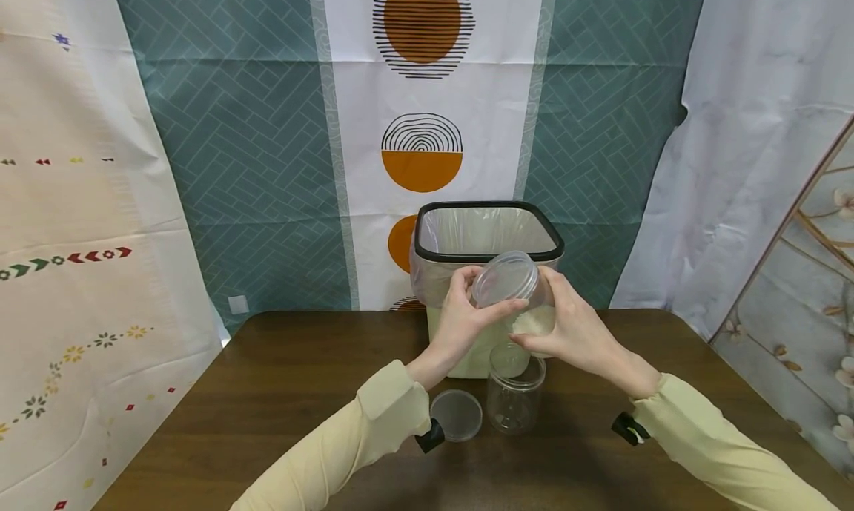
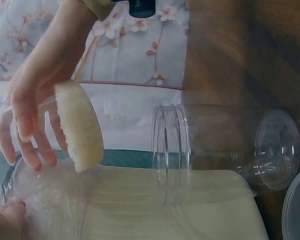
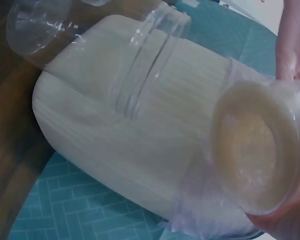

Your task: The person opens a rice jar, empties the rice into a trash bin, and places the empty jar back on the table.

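Above the table, my right hand grips a clear jar from its right side. The jar is tilted, and white grains that look like rice lie in its bottom part. My left hand holds the round clear lid at the jar's mouth, thumb and fingers on its rim. Whether the lid is screwed on or loose, I cannot tell. Below the hands, a second clear jar stands upright without a lid. Beside it on the table lies a second round lid.
Behind the hands stands a pale bin with a black rim and a clear liner. The brown wooden table extends to both sides. Patterned curtains hang behind the table and along both sides.
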`<state>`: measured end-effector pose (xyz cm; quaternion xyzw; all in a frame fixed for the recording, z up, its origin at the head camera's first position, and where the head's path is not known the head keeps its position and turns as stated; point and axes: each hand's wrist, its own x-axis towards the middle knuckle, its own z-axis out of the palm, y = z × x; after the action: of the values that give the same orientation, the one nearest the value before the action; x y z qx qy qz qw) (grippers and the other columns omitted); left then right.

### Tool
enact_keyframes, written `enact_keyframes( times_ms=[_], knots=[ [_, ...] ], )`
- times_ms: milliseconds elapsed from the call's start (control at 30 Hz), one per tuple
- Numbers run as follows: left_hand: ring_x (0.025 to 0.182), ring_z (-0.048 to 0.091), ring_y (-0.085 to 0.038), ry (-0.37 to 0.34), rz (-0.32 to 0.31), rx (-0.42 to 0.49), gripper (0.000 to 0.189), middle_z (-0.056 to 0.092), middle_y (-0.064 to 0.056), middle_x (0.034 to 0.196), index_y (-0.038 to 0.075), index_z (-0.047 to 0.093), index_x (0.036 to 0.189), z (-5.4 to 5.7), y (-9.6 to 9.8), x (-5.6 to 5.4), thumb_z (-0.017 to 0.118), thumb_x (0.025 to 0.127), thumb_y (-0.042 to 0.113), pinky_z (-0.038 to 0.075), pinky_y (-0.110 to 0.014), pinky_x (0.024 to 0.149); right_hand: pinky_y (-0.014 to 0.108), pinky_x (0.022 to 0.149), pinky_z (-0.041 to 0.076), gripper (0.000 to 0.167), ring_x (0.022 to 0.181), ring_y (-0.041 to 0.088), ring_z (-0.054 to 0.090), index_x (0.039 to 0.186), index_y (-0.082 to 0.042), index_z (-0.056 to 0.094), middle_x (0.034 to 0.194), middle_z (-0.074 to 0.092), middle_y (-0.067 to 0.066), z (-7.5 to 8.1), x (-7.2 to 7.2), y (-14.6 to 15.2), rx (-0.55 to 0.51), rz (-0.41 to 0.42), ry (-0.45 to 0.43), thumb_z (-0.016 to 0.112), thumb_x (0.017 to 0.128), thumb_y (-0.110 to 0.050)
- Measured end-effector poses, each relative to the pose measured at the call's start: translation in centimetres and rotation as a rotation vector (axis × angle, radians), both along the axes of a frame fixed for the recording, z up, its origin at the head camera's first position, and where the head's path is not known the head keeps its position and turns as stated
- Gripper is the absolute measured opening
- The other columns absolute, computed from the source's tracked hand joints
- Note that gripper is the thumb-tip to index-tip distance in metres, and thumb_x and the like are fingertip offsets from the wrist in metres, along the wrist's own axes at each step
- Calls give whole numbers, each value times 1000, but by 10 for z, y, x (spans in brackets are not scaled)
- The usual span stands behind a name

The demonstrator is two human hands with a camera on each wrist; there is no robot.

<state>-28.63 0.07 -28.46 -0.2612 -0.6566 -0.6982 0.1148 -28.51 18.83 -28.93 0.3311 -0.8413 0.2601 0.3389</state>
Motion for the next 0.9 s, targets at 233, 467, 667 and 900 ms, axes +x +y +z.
enact_keyframes(
  times_ms=[233, 467, 667, 900],
  knots=[
    [109, 46, -18, 23, -132, 24, 67, 41, -6, 120, 5, 34, 123, -3, -7, 2, 76, 74, 22, 35, -30, 93, 36, 80, 41, 95, 102, 17, 46, 136, -7, 29, 122, 43, 5, 4, 1, 9, -40, 135, -157, 85, 60, -22],
    [115, 40, -20, 70, -279, 60, 72, 38, -8, 127, 2, 31, 128, -2, -15, -5, 76, 75, 21, 31, -31, 96, 38, 80, 41, 94, 103, 18, 46, 137, -9, 28, 122, 43, 5, 8, 1, 15, -60, 177, -228, 84, 63, -20],
    [118, 37, -22, 100, -362, 58, 80, 35, -11, 130, 0, 29, 130, -1, -19, -13, 76, 73, 30, 32, -33, 96, 40, 81, 40, 92, 101, 18, 48, 136, -7, 28, 120, 45, 6, 13, 7, 11, -64, 205, -261, 84, 63, -12],
    [117, 38, -21, 140, -434, -23, 71, 36, -9, 132, 3, 29, 133, -1, -25, -16, 72, 78, 16, 37, -36, 91, 44, 81, 40, 85, 101, 22, 47, 131, 2, 32, 118, 47, 11, 27, 29, -1, -29, 253, -288, 81, 62, -3]
  ],
)
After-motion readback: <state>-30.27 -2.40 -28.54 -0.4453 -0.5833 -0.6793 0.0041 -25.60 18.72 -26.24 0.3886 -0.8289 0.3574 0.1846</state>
